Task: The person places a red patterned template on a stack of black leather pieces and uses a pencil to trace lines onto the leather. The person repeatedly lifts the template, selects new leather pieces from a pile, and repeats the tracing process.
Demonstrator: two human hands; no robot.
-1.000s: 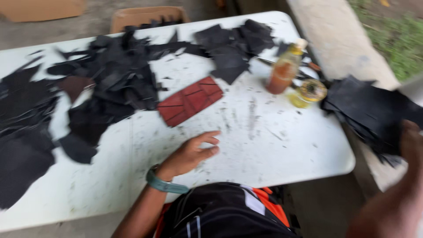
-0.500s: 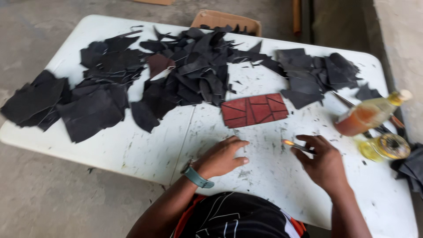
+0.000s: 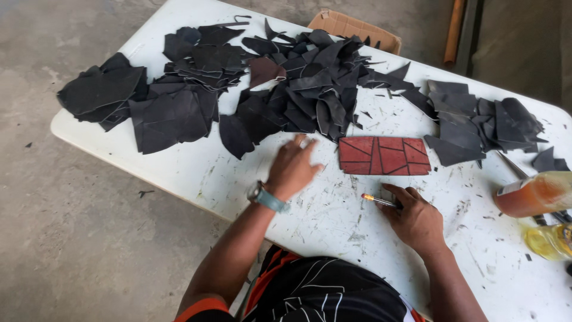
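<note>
Left hand lies flat on the white table, palm down, fingers loosely spread and holding nothing; its fingertips stop just short of the black leather offcuts heaped at its 12 o'clock. A teal wristwatch sits on that wrist. Right hand rests on the table, fingers curled and pinching a pen whose orange tip points toward 9 o'clock. The red stitched leather panel lies flat, at 3 o'clock from the left hand and 11 o'clock from the right, touched by neither. A further pile of black pieces sits at 2 o'clock of the panel. An amber bottle lies at 3 o'clock from the right hand, well apart, with a yellow jar just below it. A cardboard box shows beyond the far table edge.
</note>
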